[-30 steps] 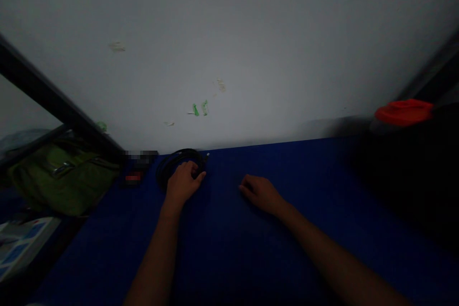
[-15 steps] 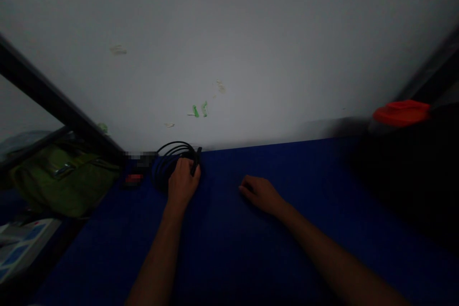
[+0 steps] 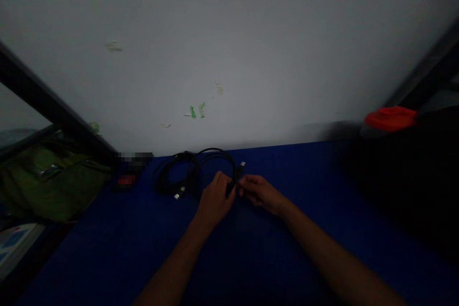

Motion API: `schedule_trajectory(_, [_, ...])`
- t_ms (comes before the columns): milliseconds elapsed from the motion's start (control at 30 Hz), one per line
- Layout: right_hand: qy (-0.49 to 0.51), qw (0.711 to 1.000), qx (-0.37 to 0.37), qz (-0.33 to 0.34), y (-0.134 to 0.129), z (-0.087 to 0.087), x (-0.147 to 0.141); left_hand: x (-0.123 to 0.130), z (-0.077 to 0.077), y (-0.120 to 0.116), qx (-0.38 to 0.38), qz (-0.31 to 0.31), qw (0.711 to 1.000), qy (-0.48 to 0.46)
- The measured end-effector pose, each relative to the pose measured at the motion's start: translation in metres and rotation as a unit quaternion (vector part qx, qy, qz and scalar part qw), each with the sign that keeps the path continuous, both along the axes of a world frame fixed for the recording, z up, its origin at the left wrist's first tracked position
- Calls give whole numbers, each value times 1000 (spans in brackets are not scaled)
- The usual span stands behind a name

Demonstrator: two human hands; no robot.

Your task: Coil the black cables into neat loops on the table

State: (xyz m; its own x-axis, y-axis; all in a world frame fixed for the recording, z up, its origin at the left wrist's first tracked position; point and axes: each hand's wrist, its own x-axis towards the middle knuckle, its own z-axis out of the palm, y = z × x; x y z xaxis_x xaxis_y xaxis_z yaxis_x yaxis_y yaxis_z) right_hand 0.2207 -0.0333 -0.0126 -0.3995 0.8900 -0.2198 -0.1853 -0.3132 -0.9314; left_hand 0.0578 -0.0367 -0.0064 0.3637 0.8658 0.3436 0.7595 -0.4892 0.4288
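Observation:
A black cable (image 3: 175, 172) lies in a loose coil on the blue tabletop (image 3: 287, 253), with a small pale plug (image 3: 179, 194) at one end near the coil. One stretch rises in an arc to the hands. My left hand (image 3: 215, 201) is closed around the cable near its other end, where a small metal-tipped plug (image 3: 241, 166) sticks up. Beside it, the fingertips of my right hand (image 3: 260, 193) touch the cable or come very close. I cannot tell whether they grip it.
A green bag (image 3: 50, 186) and a small dark item with a red patch (image 3: 127, 180) sit at the left. A black mass (image 3: 401, 172) with an orange-red top (image 3: 390, 118) rises at the right. A white wall (image 3: 229, 48) runs behind the table.
My left hand has moved right toward my right hand, drawing a stretch of cable out of the coil. The coil is looser, and a plug now shows on each end.

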Motion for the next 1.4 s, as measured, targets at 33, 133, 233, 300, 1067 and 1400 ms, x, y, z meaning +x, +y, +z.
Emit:
schedule_trajectory(33, [0, 1000, -10, -3, 0, -1, 0, -1, -2, 2, -13, -6, 1000, -17])
schedule_trajectory(133, [-12, 999, -31, -33, 0, -3, 0, -2, -7, 7, -46, -35, 997, -43])
schedule_trajectory(233, [-10, 998, -45, -34, 0, -3, 0, -1, -9, 8, -67, -46, 995, -49])
schedule_trajectory(300, [0, 998, -57, -21, 0, -3, 1, -1, -8, 7, -72, -48, 995, -48])
schedule_trajectory(1067, [-480, 762, 434, 14, -5, 1, -3, -11, 5, 9, -175, -48, 982, -50])
schedule_trajectory(1400, [39, 998, -17, -35, -4, -10, -11, -9, 2, 6, -184, -99, 973, -98])
